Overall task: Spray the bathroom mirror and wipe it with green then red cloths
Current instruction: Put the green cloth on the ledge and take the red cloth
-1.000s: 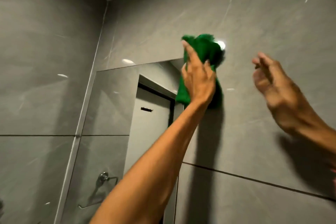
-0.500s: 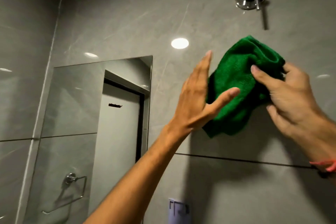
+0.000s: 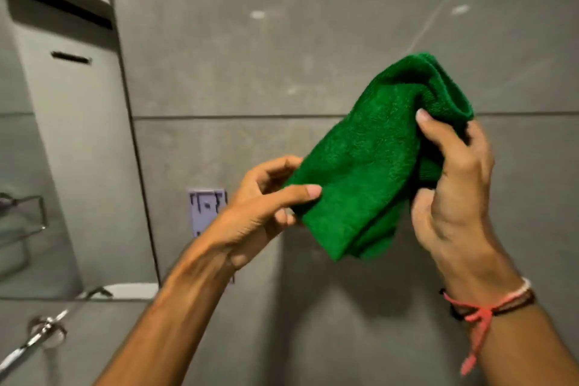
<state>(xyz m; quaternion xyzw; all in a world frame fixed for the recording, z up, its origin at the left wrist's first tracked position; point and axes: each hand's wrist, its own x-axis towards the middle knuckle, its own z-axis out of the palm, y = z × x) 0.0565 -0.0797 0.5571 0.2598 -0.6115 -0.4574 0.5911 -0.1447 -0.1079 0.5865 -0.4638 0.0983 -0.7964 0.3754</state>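
In the head view the green cloth [image 3: 372,166] hangs between the 2 hands, left hand [image 3: 266,207] pinching its lower corner, right hand [image 3: 451,185] gripping its bunched top (mirror [image 3: 62,141] well left of both).

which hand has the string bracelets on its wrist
The right hand, the one gripping the upper bunched end of the green cloth. Its wrist carries red and dark string bracelets; the left hand, pinching the cloth's lower edge, has a bare wrist.

Both hands raised; left [image 3: 266,197] pinching, right [image 3: 451,185] gripping, fingers curled.
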